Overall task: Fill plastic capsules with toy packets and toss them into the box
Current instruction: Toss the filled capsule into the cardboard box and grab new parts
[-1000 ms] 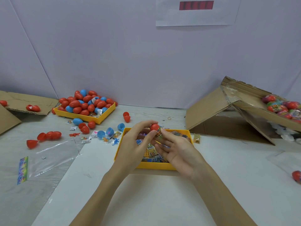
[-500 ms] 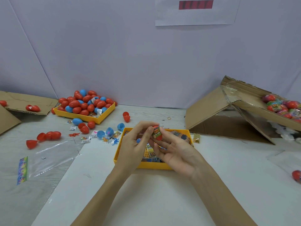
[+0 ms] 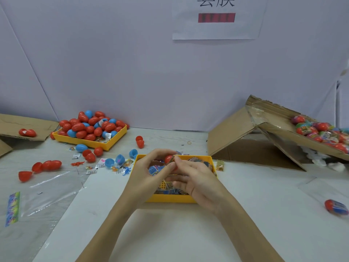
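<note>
Both hands meet over the near yellow tray [image 3: 171, 199] of toy packets, at the centre of the counter [image 3: 245, 214]. The left hand [image 3: 149, 174] curls its fingers around a red capsule [image 3: 168, 159], of which only the upper part shows between the fingertips. The right hand [image 3: 192, 178] pinches a small toy packet [image 3: 172, 161] against the capsule with thumb and forefinger; its other fingers lie loosely bent over the tray. The capsule's long axis cannot be read, since the fingers hide most of it, and whether it is closed is likewise hidden.

The step in hand appears to be the seating of the packet in the capsule, with the closing and toss still to come. The relation that governs the toss is lateral: the cardboard box [image 3: 283, 129], tipped with its opening toward the person and already holding filled capsules [image 3: 321, 131], lies up and to the right of the hands, well apart from them. The right hand is the nearer to it, yet the left hand carries the capsule, so the capsule would either pass to the right hand or be thrown across the body.

The supply of empty capsules sits in the far yellow tray [image 3: 90, 140] to the left, with loose halves scattered beside it.
</note>
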Tool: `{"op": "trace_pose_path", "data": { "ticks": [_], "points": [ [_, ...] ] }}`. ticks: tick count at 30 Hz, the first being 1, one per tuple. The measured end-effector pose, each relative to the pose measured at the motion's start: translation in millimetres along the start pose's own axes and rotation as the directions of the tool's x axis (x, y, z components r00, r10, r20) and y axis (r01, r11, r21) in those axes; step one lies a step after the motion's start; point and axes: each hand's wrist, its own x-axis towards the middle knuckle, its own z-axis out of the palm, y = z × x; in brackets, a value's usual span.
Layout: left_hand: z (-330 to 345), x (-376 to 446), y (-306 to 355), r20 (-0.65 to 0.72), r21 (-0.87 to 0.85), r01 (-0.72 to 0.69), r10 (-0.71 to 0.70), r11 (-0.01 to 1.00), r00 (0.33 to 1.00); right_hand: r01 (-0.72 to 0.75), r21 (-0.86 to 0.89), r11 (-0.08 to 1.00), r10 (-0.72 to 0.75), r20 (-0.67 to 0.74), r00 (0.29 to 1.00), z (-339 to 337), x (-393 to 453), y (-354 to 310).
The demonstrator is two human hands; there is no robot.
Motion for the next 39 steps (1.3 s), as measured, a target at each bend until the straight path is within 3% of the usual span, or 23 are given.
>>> {"op": "trace_pose_path", "data": {
  "ticks": [2, 4, 6, 8, 10, 12, 16, 20, 22, 24, 28, 33, 36, 39],
  "points": [
    [-2, 0, -1, -0.017, -0.007, 0.028, -0.028, 1.0, 0.999, -0.003, -0.05, 0.999, 0.002, -0.021, 1.0, -4, 2, 0],
    [-5, 0, 0, -0.068, -0.063, 0.093, -0.097, 0.994, 0.993, -0.05, 0.029, 0.998, 0.051, -0.059, 0.997, -12, 6, -9],
    [-9, 0, 0, -0.149, -0.121, 0.127, -0.144, 0.985, 0.978, -0.026, 0.272, 0.962, 0.038, -0.04, 0.998, -24, 9, -32],
    [-10, 1, 3, -0.211, -0.143, 0.131, -0.16, 0.981, 0.964, 0.137, 0.536, 0.833, -0.113, -0.077, 0.991, -42, 12, -62],
    [-10, 3, 4, -0.219, -0.142, 0.161, -0.189, 0.977, 0.957, 0.264, 0.654, 0.709, -0.211, -0.16, 0.964, -58, 14, -82],
    [-9, 2, 5, -0.209, -0.133, 0.181, -0.206, 0.974, 0.956, 0.297, 0.581, 0.758, -0.218, -0.204, 0.955, -68, 15, -79],
    [-9, 2, 0, -0.223, -0.062, 0.203, -0.212, 0.977, 0.952, 0.15, 0.356, 0.922, -0.099, -0.157, 0.983, -65, 14, -32],
    [-17, 5, -15, -0.292, 0.227, 0.219, -0.148, 0.949, 0.945, 0.116, -0.021, 0.993, -0.118, -0.143, 0.983, -50, 18, -7],
    [-21, 5, -24, -0.285, 0.458, 0.25, -0.125, 0.853, 0.95, 0.127, -0.19, 0.974, -0.154, -0.137, 0.979, -44, 19, -3],
    [-22, 4, -33, -0.222, 0.614, 0.288, -0.189, 0.735, 0.957, 0.137, -0.339, 0.931, -0.188, -0.124, 0.974, -41, 18, 1],
    [-19, 3, -38, -0.172, 0.678, 0.261, -0.197, 0.687, 0.965, 0.162, -0.583, 0.796, -0.26, -0.087, 0.962, -38, 18, 11],
    [-37, 32, -41, -0.349, 0.418, 0.441, -0.308, 0.794, 0.885, 0.159, -0.648, 0.745, -0.276, -0.083, 0.958, -40, 21, 16],
    [-62, 72, -55, -0.388, 0.552, 0.495, -0.318, 0.671, 0.865, 0.162, -0.656, 0.737, -0.28, -0.077, 0.957, -41, 23, 17],
    [-102, 112, -77, -0.333, 0.736, 0.462, -0.33, 0.495, 0.883, 0.158, -0.658, 0.737, -0.275, -0.078, 0.958, -42, 24, 18]
  ]
}}
